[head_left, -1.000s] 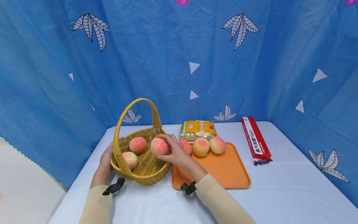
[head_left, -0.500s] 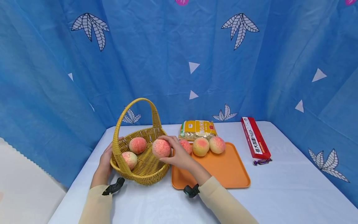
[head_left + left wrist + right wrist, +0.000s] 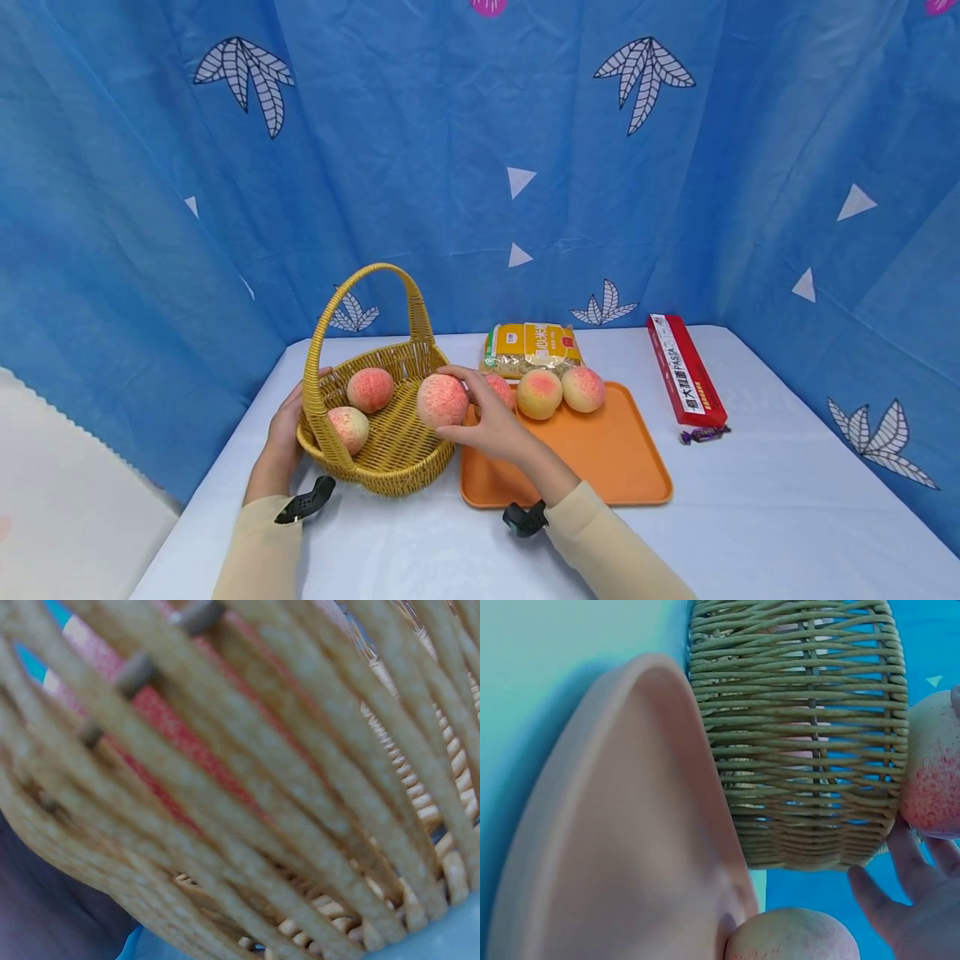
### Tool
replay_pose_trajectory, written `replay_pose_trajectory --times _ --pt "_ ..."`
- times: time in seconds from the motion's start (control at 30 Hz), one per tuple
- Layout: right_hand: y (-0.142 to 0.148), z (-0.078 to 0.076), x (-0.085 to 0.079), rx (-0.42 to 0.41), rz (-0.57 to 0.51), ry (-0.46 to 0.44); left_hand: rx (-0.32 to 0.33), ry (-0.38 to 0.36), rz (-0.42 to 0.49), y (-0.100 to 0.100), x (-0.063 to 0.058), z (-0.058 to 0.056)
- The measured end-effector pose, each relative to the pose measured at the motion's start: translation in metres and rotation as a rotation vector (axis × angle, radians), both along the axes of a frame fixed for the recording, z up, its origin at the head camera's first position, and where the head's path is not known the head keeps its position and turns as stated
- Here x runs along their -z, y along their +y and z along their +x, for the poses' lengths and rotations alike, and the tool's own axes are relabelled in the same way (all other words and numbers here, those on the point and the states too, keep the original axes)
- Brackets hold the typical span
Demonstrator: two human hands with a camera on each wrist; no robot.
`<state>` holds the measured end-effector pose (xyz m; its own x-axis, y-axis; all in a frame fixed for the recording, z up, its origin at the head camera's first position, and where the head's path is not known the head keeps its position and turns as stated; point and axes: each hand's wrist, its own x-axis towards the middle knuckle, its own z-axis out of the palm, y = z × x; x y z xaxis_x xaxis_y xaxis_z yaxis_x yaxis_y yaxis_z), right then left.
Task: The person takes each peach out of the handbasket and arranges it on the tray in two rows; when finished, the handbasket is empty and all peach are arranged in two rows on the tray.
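My right hand (image 3: 487,421) pinches a red-speckled peach (image 3: 442,401) between thumb and fingers, over the right rim of a yellow wicker basket (image 3: 405,482). In the right wrist view the peach (image 3: 934,769) is level with the basket's upper edge. At the basket's left side, my left hand (image 3: 282,429) grips the rim by the handle, its fingers partly hidden by the wicker. Inside the basket lie a red peach (image 3: 370,390) and a paler peach (image 3: 348,428). The left wrist view shows red fruit (image 3: 172,727) through the slats.
Right of the basket is an orange tray (image 3: 592,467). Along its far edge sit a red peach (image 3: 501,389), partly behind my hand, a yellowish peach (image 3: 539,394) and a pinkish peach (image 3: 583,389). Behind lies a yellow grain bag (image 3: 531,348); farther right are a red pasta box (image 3: 686,369) and wrapped candy (image 3: 705,434).
My right hand has moved right and slightly toward me with the peach, from above the basket's inside to its right rim. The left hand and basket have stayed put.
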<state>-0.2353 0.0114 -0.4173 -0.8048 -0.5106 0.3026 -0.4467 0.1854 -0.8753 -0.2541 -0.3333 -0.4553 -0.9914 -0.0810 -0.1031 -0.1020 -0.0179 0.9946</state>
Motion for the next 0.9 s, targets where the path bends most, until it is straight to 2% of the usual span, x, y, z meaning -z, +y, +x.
replay_pose_trajectory --times 0.3,0.9 --pt "0.009 0.004 0.002 -0.009 -0.039 -0.061 0.007 0.007 0.011 0.0 0.0 0.0" --pt "0.018 0.008 0.006 0.011 -0.087 -0.064 0.006 0.008 0.027 0.0 0.0 0.0"
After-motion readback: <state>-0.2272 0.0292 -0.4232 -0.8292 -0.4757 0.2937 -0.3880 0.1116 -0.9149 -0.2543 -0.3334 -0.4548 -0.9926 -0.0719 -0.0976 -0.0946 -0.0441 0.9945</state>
